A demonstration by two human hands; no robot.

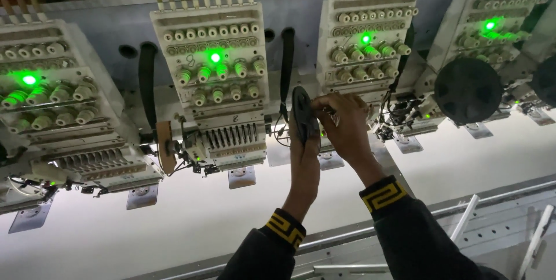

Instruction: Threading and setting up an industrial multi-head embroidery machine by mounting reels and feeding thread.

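My left hand (303,164) is raised in front of a row of embroidery machine heads and grips a thin black disc (302,113) edge-on, next to the third machine head (364,54). My right hand (346,125) reaches in beside it, fingers pinched at the disc's right edge, where a fine thread or small part seems held; I cannot tell which. Both wrists wear black sleeves with yellow patterned cuffs (382,194). The second machine head (215,83) stands to the left of my hands.
Several white embroidery heads with green lights line the frame; another black disc (468,90) is mounted on the far-right head. White fabric (191,216) lies stretched under the needles. A grey metal rail (498,216) with white bars runs along the near edge.
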